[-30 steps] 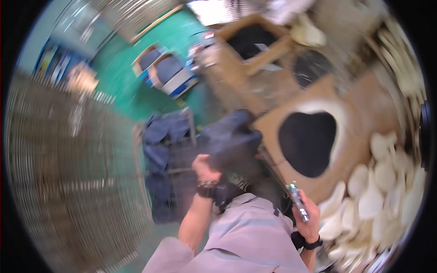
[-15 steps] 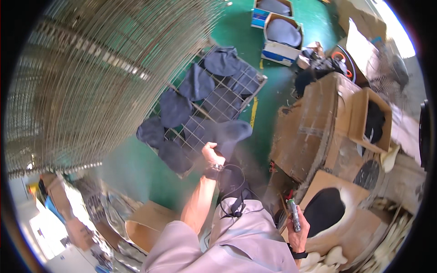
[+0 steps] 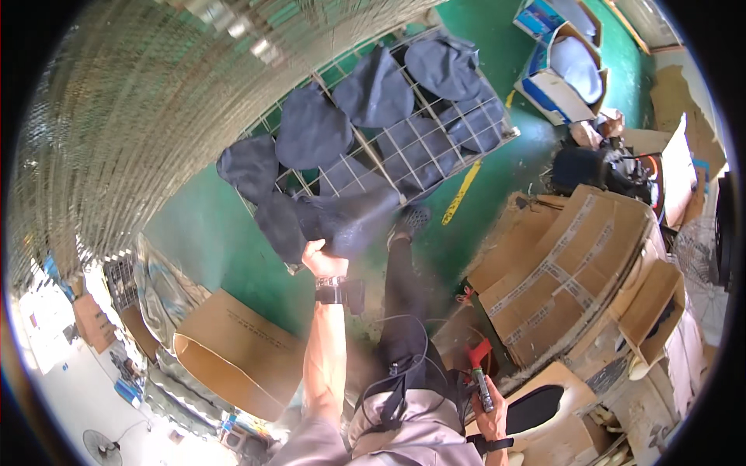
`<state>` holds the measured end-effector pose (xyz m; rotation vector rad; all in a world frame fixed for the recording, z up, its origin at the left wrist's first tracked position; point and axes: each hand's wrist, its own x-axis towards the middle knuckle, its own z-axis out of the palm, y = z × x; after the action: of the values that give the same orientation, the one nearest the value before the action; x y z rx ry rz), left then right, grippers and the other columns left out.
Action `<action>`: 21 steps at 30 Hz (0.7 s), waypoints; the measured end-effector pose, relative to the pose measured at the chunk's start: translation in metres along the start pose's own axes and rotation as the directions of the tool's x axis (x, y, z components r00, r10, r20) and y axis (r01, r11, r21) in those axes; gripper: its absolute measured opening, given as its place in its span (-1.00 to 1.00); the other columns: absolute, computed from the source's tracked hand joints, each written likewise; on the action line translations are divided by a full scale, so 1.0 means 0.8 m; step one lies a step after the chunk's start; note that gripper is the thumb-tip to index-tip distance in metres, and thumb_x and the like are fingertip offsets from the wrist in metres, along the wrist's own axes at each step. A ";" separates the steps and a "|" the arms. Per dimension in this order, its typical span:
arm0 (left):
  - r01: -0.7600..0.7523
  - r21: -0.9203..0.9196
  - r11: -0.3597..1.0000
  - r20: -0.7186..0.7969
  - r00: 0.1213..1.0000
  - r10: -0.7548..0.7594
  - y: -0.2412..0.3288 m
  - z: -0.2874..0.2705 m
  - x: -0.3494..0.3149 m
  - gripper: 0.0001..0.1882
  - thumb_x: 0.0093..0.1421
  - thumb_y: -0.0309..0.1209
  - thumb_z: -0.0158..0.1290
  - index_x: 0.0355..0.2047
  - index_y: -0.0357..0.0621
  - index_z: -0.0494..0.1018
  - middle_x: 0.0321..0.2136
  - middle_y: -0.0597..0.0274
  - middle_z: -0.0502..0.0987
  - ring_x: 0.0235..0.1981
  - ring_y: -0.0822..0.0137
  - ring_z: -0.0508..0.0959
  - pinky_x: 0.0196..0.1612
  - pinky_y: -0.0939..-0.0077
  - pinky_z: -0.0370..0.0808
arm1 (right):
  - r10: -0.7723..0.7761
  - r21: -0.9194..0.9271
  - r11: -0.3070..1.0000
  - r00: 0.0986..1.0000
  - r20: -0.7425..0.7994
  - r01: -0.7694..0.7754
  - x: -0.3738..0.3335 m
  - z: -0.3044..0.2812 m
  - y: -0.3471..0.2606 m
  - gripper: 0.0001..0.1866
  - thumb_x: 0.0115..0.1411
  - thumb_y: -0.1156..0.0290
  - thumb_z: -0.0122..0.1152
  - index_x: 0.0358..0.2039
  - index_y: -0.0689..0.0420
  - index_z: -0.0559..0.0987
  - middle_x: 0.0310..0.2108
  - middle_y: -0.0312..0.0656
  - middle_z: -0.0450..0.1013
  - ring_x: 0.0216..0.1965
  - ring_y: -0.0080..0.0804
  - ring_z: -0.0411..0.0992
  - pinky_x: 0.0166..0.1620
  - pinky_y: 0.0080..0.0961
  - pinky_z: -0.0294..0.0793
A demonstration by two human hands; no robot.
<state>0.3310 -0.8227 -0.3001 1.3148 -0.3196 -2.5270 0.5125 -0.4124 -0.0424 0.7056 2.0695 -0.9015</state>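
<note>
My left hand is closed on the near end of a limp dark blue-grey piece. That piece stretches over the near side of a wire rack. Several similar pieces lie on the rack; one dark piece is at its far left part. At the lower right, my right hand is wrapped round a small hand tool with a silver grip and a red head. Its exact kind is unclear.
Curved wire shelving fills the left. An open cardboard box stands at the lower left. A large taped carton is on the right, beside a smaller box. Blue-and-white boxes stand on the green floor at the far right.
The view has shifted; the rack appears larger and nearer. The held piece, formerly up off the rack's near right corner, is now lower and further left along its near side. Both hands keep their grip.
</note>
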 end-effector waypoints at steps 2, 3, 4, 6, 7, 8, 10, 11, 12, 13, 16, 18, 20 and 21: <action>-0.057 -0.021 0.998 -0.033 0.998 0.057 0.001 -0.030 0.031 -0.50 -0.14 -0.45 0.00 -0.09 -0.21 0.49 -0.10 0.08 0.58 -0.03 0.00 0.54 0.11 0.06 0.46 | -0.003 -0.045 0.999 1.000 0.008 0.003 0.015 0.016 0.018 -0.41 0.12 0.51 0.24 0.21 0.27 0.43 -0.34 -0.20 0.54 -0.37 -0.52 0.44 -0.23 -0.53 0.47; -0.069 -0.030 0.997 -0.066 0.996 0.066 -0.001 -0.053 0.050 -0.46 -0.15 -0.46 0.00 -0.06 -0.20 0.48 -0.06 0.09 0.56 0.00 0.00 0.53 0.15 0.03 0.44 | 0.018 -0.049 0.999 1.000 0.010 -0.017 0.028 0.024 0.011 -0.41 0.13 0.49 0.24 0.21 0.27 0.43 -0.33 -0.18 0.55 -0.37 -0.51 0.44 -0.23 -0.52 0.47; -0.084 -0.036 0.996 -0.100 0.992 0.080 0.006 -0.076 0.067 -0.43 -0.17 -0.47 0.00 -0.03 -0.19 0.47 -0.03 0.10 0.55 0.04 0.00 0.51 0.18 -0.01 0.43 | 0.038 -0.051 0.998 0.999 0.017 -0.037 0.034 0.032 -0.009 -0.41 0.13 0.48 0.24 0.20 0.28 0.43 -0.32 -0.17 0.55 -0.37 -0.51 0.44 -0.23 -0.52 0.47; -0.084 -0.012 0.996 -0.211 0.974 0.080 0.006 -0.158 0.120 -0.52 -0.09 -0.45 0.04 -0.06 -0.19 0.47 -0.04 0.07 0.55 0.03 0.00 0.52 0.15 -0.12 0.43 | 0.082 -0.078 0.994 0.996 0.037 -0.079 0.052 0.045 -0.027 -0.42 0.14 0.45 0.25 0.20 0.28 0.44 -0.31 -0.15 0.57 -0.37 -0.50 0.44 -0.23 -0.51 0.47; -0.053 0.050 0.997 -0.263 0.963 0.064 -0.001 -0.188 0.144 -0.59 -0.04 -0.43 0.06 -0.11 -0.17 0.47 -0.06 0.07 0.55 -0.01 0.03 0.54 0.11 -0.16 0.44 | 0.104 -0.098 0.990 0.994 0.045 -0.100 0.061 0.051 -0.028 -0.42 0.14 0.44 0.25 0.20 0.29 0.44 -0.31 -0.14 0.57 -0.37 -0.49 0.44 -0.23 -0.50 0.47; -0.016 0.111 0.994 -0.314 0.948 0.050 -0.009 -0.222 0.170 -0.66 0.00 -0.41 0.08 -0.15 -0.16 0.48 -0.09 0.08 0.56 -0.06 0.05 0.57 0.07 -0.19 0.46 | 0.128 -0.117 0.986 0.991 0.050 -0.121 0.070 0.058 -0.030 -0.42 0.14 0.42 0.25 0.19 0.29 0.44 -0.30 -0.13 0.57 -0.37 -0.49 0.45 -0.23 -0.50 0.47; 0.177 0.552 0.815 -0.547 0.814 0.194 0.001 -0.329 0.202 -0.52 0.14 -0.02 0.22 -0.16 -0.16 0.46 -0.06 0.14 0.54 -0.10 0.17 0.59 -0.07 -0.28 0.48 | 0.140 -0.103 0.987 0.982 0.126 -0.128 0.095 0.068 -0.031 -0.41 0.15 0.39 0.25 0.20 0.29 0.44 -0.32 -0.14 0.56 -0.37 -0.51 0.44 -0.23 -0.50 0.47; 0.380 0.717 0.585 -0.586 0.782 0.210 -0.025 -0.335 0.216 -0.41 0.09 0.04 0.25 -0.09 -0.17 0.44 -0.05 0.13 0.54 -0.09 0.15 0.58 -0.01 -0.21 0.47 | 0.189 -0.088 0.980 0.977 0.101 -0.181 0.100 0.074 -0.029 -0.41 0.14 0.39 0.25 0.20 0.30 0.43 -0.33 -0.15 0.55 -0.37 -0.51 0.44 -0.23 -0.50 0.47; 0.544 0.786 0.295 -0.611 0.756 0.234 -0.052 -0.339 0.229 -0.30 0.05 0.11 0.29 -0.01 -0.19 0.43 -0.05 0.11 0.53 -0.08 0.12 0.57 0.05 -0.14 0.45 | 0.234 -0.082 0.970 0.969 0.073 -0.228 0.108 0.081 -0.028 -0.41 0.14 0.39 0.25 0.20 0.30 0.43 -0.34 -0.15 0.55 -0.38 -0.52 0.43 -0.24 -0.51 0.47; 0.496 0.862 0.104 -0.500 0.798 0.336 -0.026 -0.374 0.237 -0.21 0.02 0.10 0.31 0.08 -0.22 0.37 -0.02 0.07 0.52 -0.03 0.08 0.54 0.11 0.01 0.43 | 0.207 -0.081 0.977 0.974 0.098 -0.199 0.118 0.083 -0.027 -0.41 0.14 0.40 0.25 0.20 0.30 0.43 -0.34 -0.16 0.54 -0.38 -0.53 0.42 -0.24 -0.52 0.47; 0.430 0.860 -0.275 -0.273 0.843 0.463 -0.022 -0.388 0.263 -0.08 -0.01 0.06 0.33 0.21 -0.26 0.29 0.02 -0.01 0.50 0.06 0.01 0.47 0.20 0.27 0.38 | 0.173 -0.083 0.983 0.981 0.086 -0.166 0.138 0.098 -0.028 -0.40 0.14 0.40 0.25 0.19 0.32 0.42 -0.37 -0.19 0.51 -0.38 -0.57 0.39 -0.25 -0.55 0.45; 0.343 0.835 -0.429 -0.042 0.819 0.573 -0.022 -0.375 0.279 -0.32 0.09 -0.14 0.26 0.16 -0.17 0.34 -0.05 -0.07 0.50 0.01 -0.04 0.50 0.10 0.15 0.44 | 0.254 -0.082 0.966 0.956 0.146 -0.244 0.148 0.096 -0.043 -0.44 0.16 0.44 0.22 0.20 0.26 0.43 -0.17 -0.03 0.52 -0.18 -0.30 0.48 -0.07 -0.40 0.45; 0.390 0.824 -0.411 -0.029 0.753 0.657 -0.021 -0.336 0.287 -0.44 0.13 -0.22 0.23 0.11 -0.10 0.37 -0.07 -0.10 0.47 -0.03 -0.07 0.51 0.03 0.12 0.47 | 0.202 0.030 0.977 0.961 0.189 -0.211 0.161 0.099 -0.050 -0.46 0.25 0.47 0.16 0.26 0.19 0.40 0.13 0.06 0.47 0.15 -0.13 0.43 0.20 -0.32 0.35; 0.391 0.803 -0.450 0.027 0.730 0.682 -0.004 -0.333 0.296 -0.46 0.12 -0.23 0.24 0.08 -0.09 0.38 -0.08 -0.10 0.46 -0.03 -0.07 0.51 0.01 0.11 0.48 | 0.234 0.090 0.962 0.949 0.211 -0.257 0.166 0.099 -0.050 -0.41 0.24 0.46 0.19 0.30 0.18 0.37 0.17 -0.02 0.44 0.17 -0.30 0.38 0.22 -0.37 0.30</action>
<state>0.4200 -0.9186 -0.6313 1.9381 -2.7813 -0.3395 0.4427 -0.4746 -0.1721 0.8772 1.7195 -0.9151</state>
